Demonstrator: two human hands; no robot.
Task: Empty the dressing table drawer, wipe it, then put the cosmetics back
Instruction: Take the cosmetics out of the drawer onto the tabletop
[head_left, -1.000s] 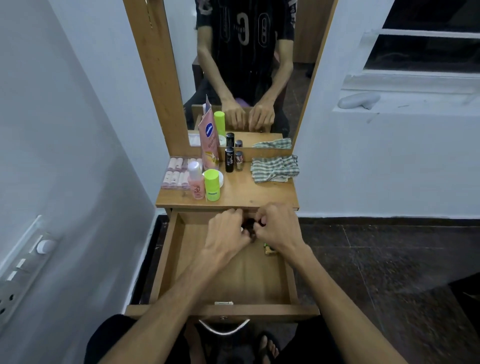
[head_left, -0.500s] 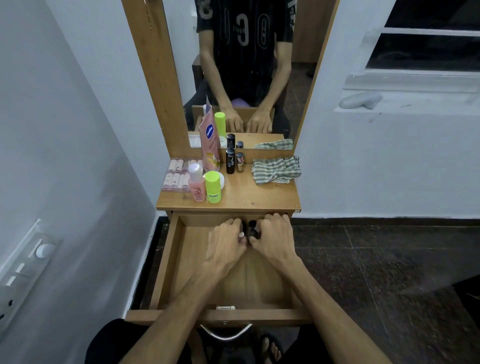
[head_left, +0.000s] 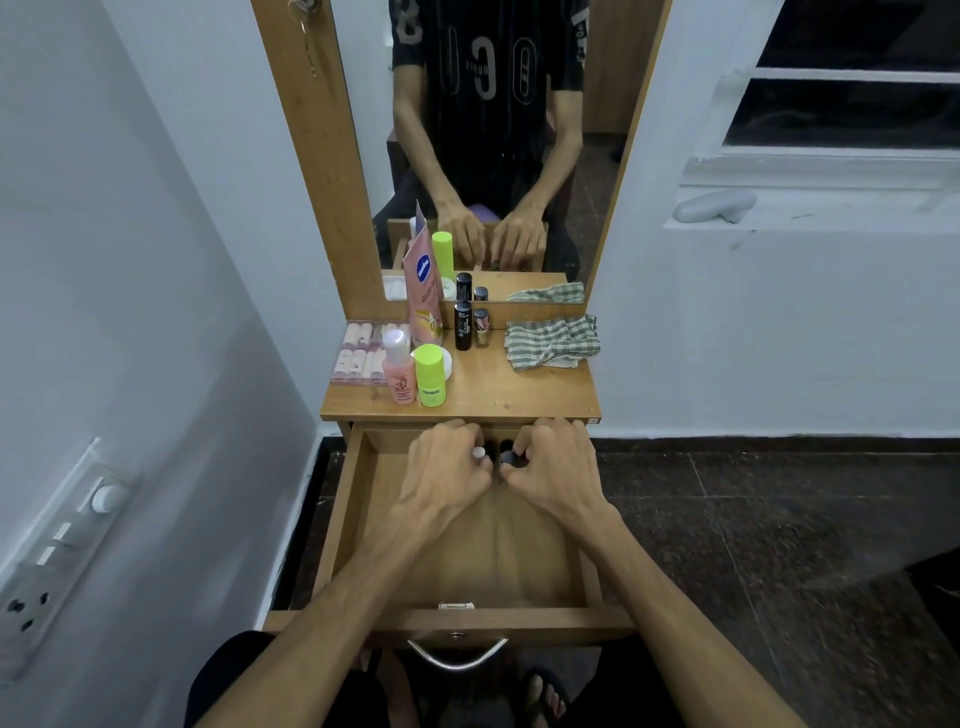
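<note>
Side by side, left hand (head_left: 451, 470) and right hand (head_left: 551, 467) clench small bottles (head_left: 508, 457) over the drawer (head_left: 358, 512).

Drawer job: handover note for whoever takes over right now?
Left hand: grips a small white-capped item at the drawer's back.
Right hand: grips a small black-capped item beside it.
On the tabletop: Vaseline tube, pink bottle, green bottle, checked cloth.
Done: drawer mostly emptied.
Left: lift out these two, wipe, refill.

Dim, flat indoor light; wide-angle bending, soft edges.
</note>
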